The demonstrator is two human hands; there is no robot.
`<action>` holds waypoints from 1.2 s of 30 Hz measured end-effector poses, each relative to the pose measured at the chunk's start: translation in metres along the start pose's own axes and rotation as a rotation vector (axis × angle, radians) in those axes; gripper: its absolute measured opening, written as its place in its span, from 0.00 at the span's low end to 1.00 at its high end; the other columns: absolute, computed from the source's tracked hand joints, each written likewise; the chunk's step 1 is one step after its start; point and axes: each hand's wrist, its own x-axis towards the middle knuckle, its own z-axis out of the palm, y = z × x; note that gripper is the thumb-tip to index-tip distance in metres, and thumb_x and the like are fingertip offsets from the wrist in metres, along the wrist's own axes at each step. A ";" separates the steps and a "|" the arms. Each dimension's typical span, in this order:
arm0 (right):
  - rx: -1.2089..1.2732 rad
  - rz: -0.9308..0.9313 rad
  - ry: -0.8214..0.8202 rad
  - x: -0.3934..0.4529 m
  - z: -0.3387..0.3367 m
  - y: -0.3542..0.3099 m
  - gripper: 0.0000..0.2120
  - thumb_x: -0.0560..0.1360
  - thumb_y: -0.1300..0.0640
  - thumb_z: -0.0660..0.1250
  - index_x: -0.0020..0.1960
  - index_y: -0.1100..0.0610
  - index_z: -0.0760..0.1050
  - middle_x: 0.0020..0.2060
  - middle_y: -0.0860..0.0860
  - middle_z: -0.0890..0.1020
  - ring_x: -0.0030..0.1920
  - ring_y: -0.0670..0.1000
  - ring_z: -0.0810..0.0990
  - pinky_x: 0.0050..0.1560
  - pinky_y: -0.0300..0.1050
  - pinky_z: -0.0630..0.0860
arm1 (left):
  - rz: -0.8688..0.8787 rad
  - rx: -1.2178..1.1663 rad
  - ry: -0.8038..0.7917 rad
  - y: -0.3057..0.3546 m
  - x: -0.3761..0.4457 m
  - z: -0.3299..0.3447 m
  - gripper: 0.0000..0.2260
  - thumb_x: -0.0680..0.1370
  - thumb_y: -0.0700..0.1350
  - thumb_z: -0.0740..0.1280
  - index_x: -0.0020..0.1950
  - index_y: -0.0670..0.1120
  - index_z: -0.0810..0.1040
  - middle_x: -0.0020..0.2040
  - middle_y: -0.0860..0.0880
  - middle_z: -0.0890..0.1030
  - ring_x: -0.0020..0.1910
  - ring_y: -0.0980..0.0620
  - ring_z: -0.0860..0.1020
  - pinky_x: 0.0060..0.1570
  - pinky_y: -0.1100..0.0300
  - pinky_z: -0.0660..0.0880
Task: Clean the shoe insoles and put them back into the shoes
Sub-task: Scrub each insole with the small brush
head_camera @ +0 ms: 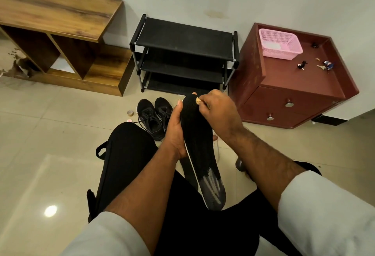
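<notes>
Nearest the camera, the person sits with dark-trousered legs bent over the tiled floor [50, 134], both forearms reaching forward from rolled pale sleeves. Between the hands stands a black insole [199, 150], held up at a slant, its grey-printed heel end low and close to the lap, its toe end raised away. The left hand [176, 132] grips the insole along its left edge, thumb lying up its side. The right hand [218, 107] is curled at the toe end, pinching something small and pale [196, 99] against the fabric; it may be a scrap of cloth or sponge, but it is too small to tell.

The step in hand looks like the cleaning itself, worked at the toe of this insole. The next move probably calls for steady support from the left hand while the right rubs down toward the heel.

Just beyond the hands, a pair of black shoes [155, 113] sits on the floor side by side, waiting for the insoles. A small roll of tape [130, 112] lies just beside them. Farther back stand a black shoe rack [182, 40], a wooden shelf unit [60, 12] and a red cabinet [284, 93] bearing a pink basket [279, 43].
</notes>
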 end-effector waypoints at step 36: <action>0.015 -0.285 -0.131 0.001 -0.004 -0.023 0.10 0.78 0.57 0.62 0.49 0.60 0.80 0.43 0.52 0.77 0.45 0.48 0.74 0.47 0.46 0.73 | 0.052 -0.060 0.014 0.006 -0.005 0.000 0.34 0.77 0.69 0.56 0.71 0.46 0.75 0.65 0.39 0.78 0.62 0.41 0.78 0.59 0.45 0.76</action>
